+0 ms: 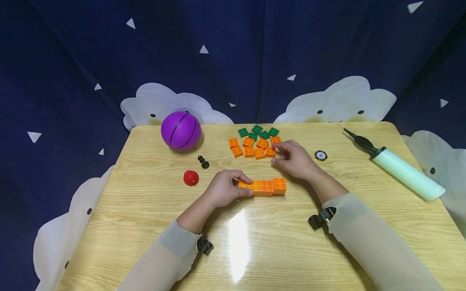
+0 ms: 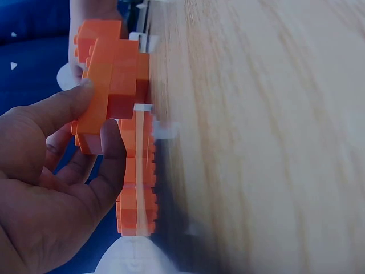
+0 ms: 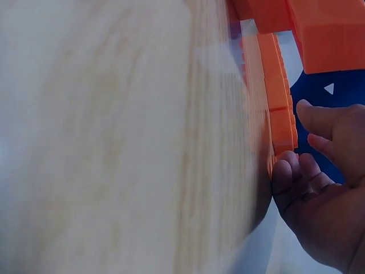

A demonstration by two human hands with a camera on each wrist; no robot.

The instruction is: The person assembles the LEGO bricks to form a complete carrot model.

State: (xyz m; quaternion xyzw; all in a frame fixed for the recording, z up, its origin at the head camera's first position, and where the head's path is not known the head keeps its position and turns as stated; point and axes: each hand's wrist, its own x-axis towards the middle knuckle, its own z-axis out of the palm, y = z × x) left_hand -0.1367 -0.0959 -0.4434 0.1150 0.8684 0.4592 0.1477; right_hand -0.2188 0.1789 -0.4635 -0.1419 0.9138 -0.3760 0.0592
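My left hand (image 1: 224, 188) pinches the left end of a row of joined orange toy bricks (image 1: 267, 187) between thumb and fingers. In the left wrist view this block of bricks (image 2: 122, 74) is stepped, with one part higher than the rest. My right hand (image 1: 296, 158) reaches to the right side of a group of loose orange bricks (image 1: 249, 152). Its fingertips (image 3: 282, 171) are right at the nearest orange bricks (image 3: 280, 128), while the thumb stands apart from them.
Several flat green bricks (image 1: 257, 129) lie behind the orange ones. On the left are a purple ball (image 1: 181, 130), a black chess piece (image 1: 205, 164) and a small red hat (image 1: 191, 178). A poker chip (image 1: 321, 155) and a hand pump (image 1: 404, 172) lie to the right on the wooden table (image 1: 138, 226).
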